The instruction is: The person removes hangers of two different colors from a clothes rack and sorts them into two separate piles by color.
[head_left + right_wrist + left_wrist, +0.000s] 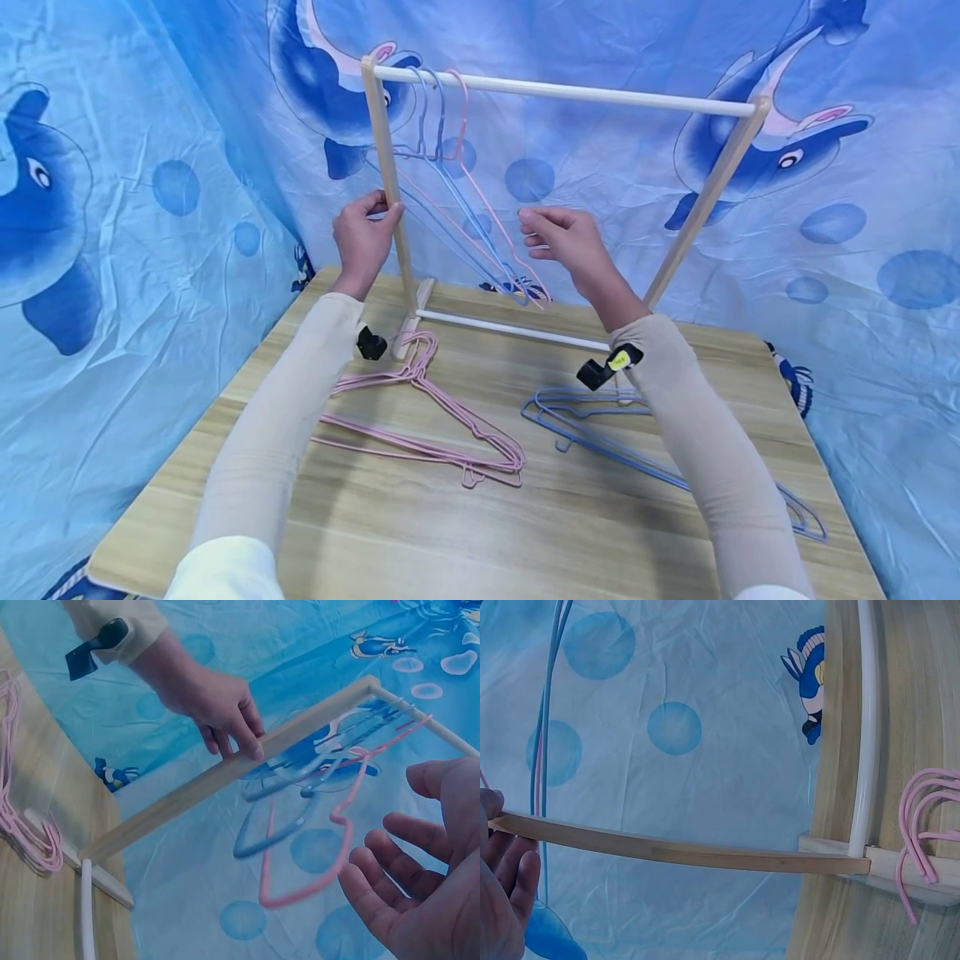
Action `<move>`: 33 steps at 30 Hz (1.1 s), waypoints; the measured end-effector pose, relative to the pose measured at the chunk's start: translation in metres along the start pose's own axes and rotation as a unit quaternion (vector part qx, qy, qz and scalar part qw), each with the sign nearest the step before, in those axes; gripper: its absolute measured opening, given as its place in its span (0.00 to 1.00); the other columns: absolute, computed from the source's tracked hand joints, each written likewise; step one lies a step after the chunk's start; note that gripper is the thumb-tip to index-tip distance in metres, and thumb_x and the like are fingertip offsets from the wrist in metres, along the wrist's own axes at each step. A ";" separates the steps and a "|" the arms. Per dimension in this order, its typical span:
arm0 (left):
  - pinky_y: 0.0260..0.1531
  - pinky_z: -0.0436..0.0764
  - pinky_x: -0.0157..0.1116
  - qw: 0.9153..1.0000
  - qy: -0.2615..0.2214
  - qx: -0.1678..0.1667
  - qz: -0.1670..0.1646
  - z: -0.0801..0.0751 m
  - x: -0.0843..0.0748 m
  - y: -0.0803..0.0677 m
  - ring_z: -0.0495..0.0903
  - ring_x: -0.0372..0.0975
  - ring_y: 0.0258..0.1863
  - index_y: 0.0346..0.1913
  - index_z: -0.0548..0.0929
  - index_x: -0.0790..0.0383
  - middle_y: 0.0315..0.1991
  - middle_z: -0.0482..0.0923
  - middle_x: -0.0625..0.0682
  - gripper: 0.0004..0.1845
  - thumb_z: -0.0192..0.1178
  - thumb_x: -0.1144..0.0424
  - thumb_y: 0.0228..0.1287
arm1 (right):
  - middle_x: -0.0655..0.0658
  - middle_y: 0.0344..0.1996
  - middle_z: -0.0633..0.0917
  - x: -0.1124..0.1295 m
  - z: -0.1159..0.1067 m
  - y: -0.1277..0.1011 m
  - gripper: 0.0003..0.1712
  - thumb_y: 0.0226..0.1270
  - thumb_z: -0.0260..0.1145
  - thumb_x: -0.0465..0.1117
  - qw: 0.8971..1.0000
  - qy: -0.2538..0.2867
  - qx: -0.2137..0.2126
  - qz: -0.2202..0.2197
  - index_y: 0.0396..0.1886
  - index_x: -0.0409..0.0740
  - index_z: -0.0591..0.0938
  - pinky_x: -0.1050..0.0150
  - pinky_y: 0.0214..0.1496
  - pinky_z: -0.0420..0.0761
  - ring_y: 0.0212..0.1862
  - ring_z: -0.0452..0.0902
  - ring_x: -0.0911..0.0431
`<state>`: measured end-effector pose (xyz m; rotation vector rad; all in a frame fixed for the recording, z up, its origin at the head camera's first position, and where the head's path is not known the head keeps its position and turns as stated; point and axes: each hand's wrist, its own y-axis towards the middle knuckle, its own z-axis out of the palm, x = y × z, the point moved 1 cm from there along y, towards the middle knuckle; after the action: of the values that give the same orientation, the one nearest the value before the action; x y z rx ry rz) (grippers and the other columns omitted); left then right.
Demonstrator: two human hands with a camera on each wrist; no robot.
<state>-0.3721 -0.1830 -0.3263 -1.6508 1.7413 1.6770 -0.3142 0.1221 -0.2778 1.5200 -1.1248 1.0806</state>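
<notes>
The left hand (365, 237) gripped the rack's left wooden post (390, 179), fingers curled round it; the right hand (570, 242) hung loosely open, holding nothing, just beside the pink hanger (330, 847) that dangled from the white rail (562, 90) with two blue hangers (442, 175).

A wooden rack (390, 179) stands upright on the counter (480, 533). A pink hanger (480, 200) and blue hangers (438, 150) hang at its rail's left end.
</notes>
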 end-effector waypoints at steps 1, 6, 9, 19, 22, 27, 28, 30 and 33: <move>0.46 0.86 0.41 1.000 0.000 0.000 0.001 0.000 0.000 0.000 0.89 0.43 0.44 0.57 0.88 0.56 0.48 0.89 0.54 0.20 0.64 0.47 0.71 | 0.41 0.51 0.85 0.001 0.003 0.003 0.25 0.72 0.68 0.52 1.000 -0.001 -0.001 0.000 0.61 0.42 0.84 0.59 0.54 0.85 0.52 0.82 0.48; 0.47 0.87 0.42 1.000 0.002 -0.001 0.002 0.000 0.000 -0.001 0.89 0.43 0.44 0.57 0.88 0.56 0.49 0.89 0.54 0.21 0.64 0.47 0.71 | 0.40 0.54 0.85 0.004 0.016 0.015 0.25 0.72 0.69 0.52 1.000 -0.014 -0.002 0.000 0.62 0.43 0.84 0.59 0.53 0.86 0.50 0.83 0.51; 0.49 0.86 0.42 1.000 -0.001 0.002 -0.003 0.001 0.001 0.000 0.89 0.43 0.45 0.58 0.88 0.56 0.50 0.89 0.54 0.22 0.64 0.47 0.71 | 0.43 0.52 0.86 0.004 0.022 0.020 0.24 0.72 0.69 0.53 0.999 -0.033 -0.003 -0.001 0.61 0.46 0.85 0.59 0.52 0.86 0.48 0.83 0.53; 0.48 0.86 0.42 1.000 0.005 0.001 -0.003 0.001 0.001 0.003 0.88 0.43 0.46 0.58 0.88 0.56 0.49 0.89 0.54 0.21 0.64 0.47 0.71 | 0.46 0.44 0.86 0.003 0.034 0.035 0.21 0.72 0.69 0.52 0.998 -0.056 0.002 -0.019 0.60 0.50 0.86 0.55 0.52 0.86 0.45 0.83 0.54; 0.48 0.86 0.42 1.000 0.005 0.002 -0.005 0.001 0.002 0.004 0.88 0.43 0.46 0.58 0.88 0.56 0.49 0.89 0.54 0.21 0.64 0.46 0.71 | 0.46 0.43 0.86 0.003 0.036 0.037 0.20 0.72 0.69 0.50 0.997 -0.063 0.010 -0.033 0.60 0.50 0.86 0.52 0.54 0.85 0.45 0.83 0.53; 0.49 0.86 0.42 1.000 0.007 0.001 -0.007 0.002 0.002 0.004 0.89 0.43 0.46 0.58 0.88 0.56 0.49 0.89 0.54 0.22 0.64 0.46 0.71 | 0.45 0.38 0.85 0.005 0.040 0.037 0.17 0.74 0.68 0.43 0.995 -0.079 0.014 -0.064 0.59 0.47 0.86 0.54 0.46 0.86 0.40 0.83 0.52; 0.48 0.86 0.42 1.000 0.006 0.001 -0.007 0.002 0.003 0.004 0.89 0.43 0.45 0.58 0.88 0.56 0.49 0.89 0.54 0.22 0.64 0.46 0.71 | 0.45 0.37 0.85 0.006 0.040 0.036 0.16 0.74 0.67 0.42 0.994 -0.080 0.012 -0.069 0.58 0.47 0.87 0.56 0.44 0.86 0.39 0.82 0.51; 0.48 0.86 0.42 1.000 0.004 0.000 -0.006 0.002 0.003 0.004 0.88 0.43 0.46 0.58 0.88 0.57 0.49 0.89 0.54 0.22 0.64 0.46 0.71 | 0.45 0.36 0.84 0.006 0.041 0.036 0.16 0.75 0.66 0.41 0.994 -0.080 0.007 -0.076 0.58 0.46 0.87 0.60 0.39 0.84 0.38 0.82 0.50; 0.49 0.86 0.42 1.000 0.002 0.000 -0.005 0.001 0.003 0.004 0.89 0.43 0.46 0.58 0.88 0.57 0.49 0.89 0.55 0.22 0.64 0.46 0.71 | 0.46 0.35 0.83 0.008 0.042 0.034 0.15 0.76 0.65 0.40 0.992 -0.091 -0.005 -0.083 0.58 0.46 0.87 0.64 0.36 0.81 0.39 0.81 0.48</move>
<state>-0.3769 -0.1848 -0.3272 -1.6617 1.7304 1.6708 -0.3407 0.0747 -0.2724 1.6993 -1.1004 0.8363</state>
